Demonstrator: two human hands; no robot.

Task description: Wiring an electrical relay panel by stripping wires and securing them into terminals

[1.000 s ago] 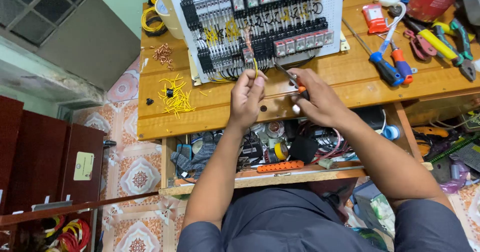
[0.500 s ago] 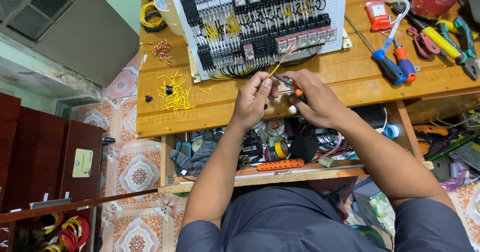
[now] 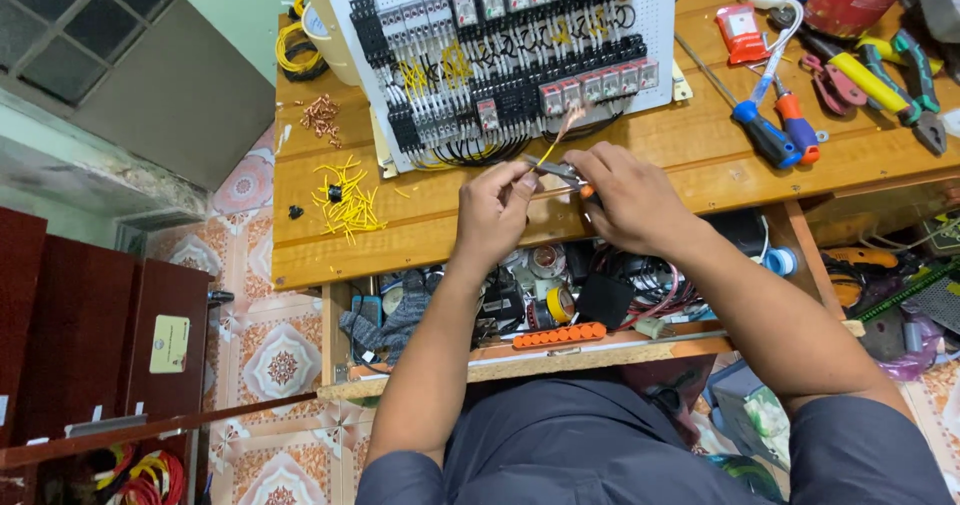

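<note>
both hands meet over the near edge of the wooden counter (image 3: 640, 170): the left hand (image 3: 495, 210) pinches the end of a short yellow wire (image 3: 553, 145) between thumb and forefinger, and the right hand (image 3: 625, 195) is closed around a small orange-handled tool (image 3: 560, 172) whose metal tip sits against that wire. the wire rises towards the white panel (image 3: 655, 25) of relays and black terminal blocks just behind the hands. this looks like dressing a wire end, stripping or crimping it. the next move would call for a steady squeeze while the pinch stays firm. cut yellow wire pieces (image 3: 350, 200) lie to the left, screwdrivers (image 3: 770, 125) to the right.
</note>
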